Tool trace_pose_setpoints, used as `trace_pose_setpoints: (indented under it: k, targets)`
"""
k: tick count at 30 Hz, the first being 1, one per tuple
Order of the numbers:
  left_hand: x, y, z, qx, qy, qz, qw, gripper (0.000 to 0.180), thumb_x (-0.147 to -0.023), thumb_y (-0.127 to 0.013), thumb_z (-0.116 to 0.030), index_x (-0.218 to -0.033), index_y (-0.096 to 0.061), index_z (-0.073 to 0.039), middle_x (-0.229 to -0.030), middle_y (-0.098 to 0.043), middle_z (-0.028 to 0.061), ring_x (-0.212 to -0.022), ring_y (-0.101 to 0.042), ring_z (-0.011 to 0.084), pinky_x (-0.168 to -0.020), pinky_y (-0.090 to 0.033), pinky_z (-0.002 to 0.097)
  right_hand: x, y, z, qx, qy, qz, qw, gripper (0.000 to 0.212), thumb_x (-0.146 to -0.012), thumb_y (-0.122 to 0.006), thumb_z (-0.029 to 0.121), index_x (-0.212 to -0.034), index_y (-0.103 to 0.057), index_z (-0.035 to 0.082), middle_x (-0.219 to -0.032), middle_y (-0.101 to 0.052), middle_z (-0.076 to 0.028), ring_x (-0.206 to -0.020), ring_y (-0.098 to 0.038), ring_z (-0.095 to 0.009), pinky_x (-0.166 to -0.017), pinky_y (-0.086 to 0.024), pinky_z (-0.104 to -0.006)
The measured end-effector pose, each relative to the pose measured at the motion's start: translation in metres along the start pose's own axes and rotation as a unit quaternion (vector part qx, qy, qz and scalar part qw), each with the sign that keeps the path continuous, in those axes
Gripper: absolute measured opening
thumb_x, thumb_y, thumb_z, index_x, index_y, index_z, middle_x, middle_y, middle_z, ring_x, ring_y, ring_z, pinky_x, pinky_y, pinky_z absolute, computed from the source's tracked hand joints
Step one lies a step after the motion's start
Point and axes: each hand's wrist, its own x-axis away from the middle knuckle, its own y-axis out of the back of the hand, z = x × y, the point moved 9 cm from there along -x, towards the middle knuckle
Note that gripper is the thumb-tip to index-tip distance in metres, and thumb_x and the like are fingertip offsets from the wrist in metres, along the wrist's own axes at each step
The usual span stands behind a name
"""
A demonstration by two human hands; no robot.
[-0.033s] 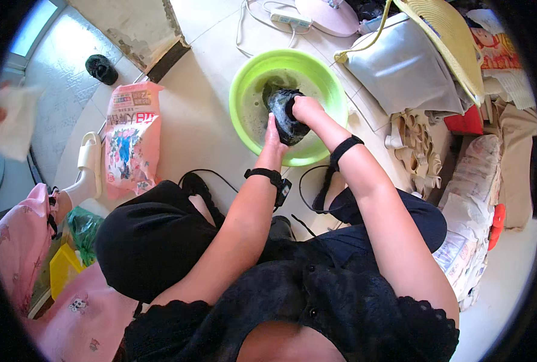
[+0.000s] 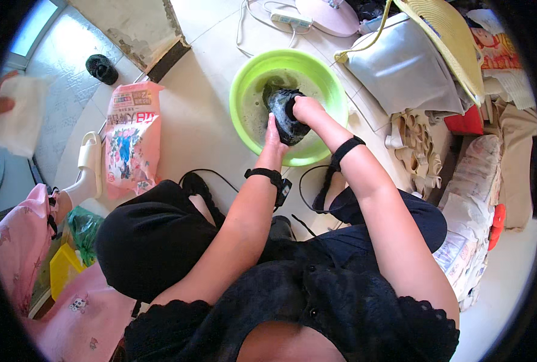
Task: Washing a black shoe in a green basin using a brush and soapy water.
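Ahead of me on the tiled floor stands a lime-green basin [image 2: 239, 123] with cloudy, sudsy water in it. Over the water I hold a black, shoe-like item [image 2: 289, 123] streaked with white foam. My left hand [image 2: 273, 134] supports its near left side, thumb up along it and the other fingers mostly hidden. Closed at the item's right side is my right hand [image 2: 307, 110], fingertips turned inward; whether it also grips something small there is not visible. Black bands circle both wrists.
A pink printed bag [image 2: 132, 139] stands left of the basin. Further left, a person in pink with a white slipper [image 2: 89, 154] holds a pale sheet [image 2: 24, 111]. A power strip [image 2: 291, 20] with cables lies behind. Right are beige sandals [image 2: 410, 148] and a silver bag [image 2: 395, 63].
The other person's hand and pale sheet at the far left have shifted slightly. My hands, the black item and the basin look the same.
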Motion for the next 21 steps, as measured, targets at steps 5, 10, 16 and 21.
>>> trace_pose_setpoints:
  k: [5, 10, 16, 21]
  targets:
    - [0.000, -0.005, -0.012, 0.003, -0.025, -0.005, 1.000, 0.064, -0.089, -0.028, -0.060, -0.130, -0.043, -0.012, -0.129, -0.048, 0.0115, -0.115, -0.048, 0.0307, -0.099, -0.037, 0.0472, 0.018, 0.002, 0.024, 0.061, 0.096, 0.038, 0.993, 0.036, -0.082, -0.044, 0.015, -0.116, -0.056, 0.011, -0.104, -0.063, -0.016, -0.096, -0.061, -0.031, -0.081, -0.049, -0.0417]
    - [-0.002, -0.010, -0.006, -0.021, -0.004, -0.016, 1.000, 0.066, -0.090, -0.017, -0.060, -0.125, -0.049, -0.014, -0.121, -0.054, 0.0115, -0.111, -0.052, 0.0299, -0.097, -0.040, 0.0468, 0.042, 0.015, 0.015, 0.037, 0.144, 0.025, 0.989, 0.038, -0.086, -0.040, 0.021, -0.120, -0.052, 0.012, -0.095, -0.063, -0.021, -0.086, -0.061, -0.036, -0.078, -0.047, -0.0451]
    - [-0.009, -0.006, -0.015, -0.011, -0.014, 0.008, 1.000, 0.067, -0.089, -0.017, -0.060, -0.124, -0.050, -0.013, -0.121, -0.054, 0.0113, -0.111, -0.052, 0.0299, -0.097, -0.040, 0.0474, 0.061, 0.029, 0.029, 0.016, 0.190, 0.058, 0.980, 0.039, -0.084, -0.038, 0.017, -0.120, -0.052, 0.012, -0.092, -0.063, -0.020, -0.083, -0.061, -0.036, -0.078, -0.047, -0.0454]
    - [-0.011, -0.003, -0.011, -0.032, -0.014, -0.015, 0.999, 0.066, -0.090, -0.016, -0.058, -0.126, -0.047, -0.013, -0.123, -0.053, 0.0114, -0.112, -0.051, 0.0300, -0.098, -0.039, 0.0471, 0.056, 0.025, 0.012, -0.009, 0.126, 0.097, 0.987, 0.034, -0.085, -0.038, 0.019, -0.113, -0.054, 0.011, -0.086, -0.063, -0.020, -0.077, -0.062, -0.037, -0.072, -0.048, -0.0482]
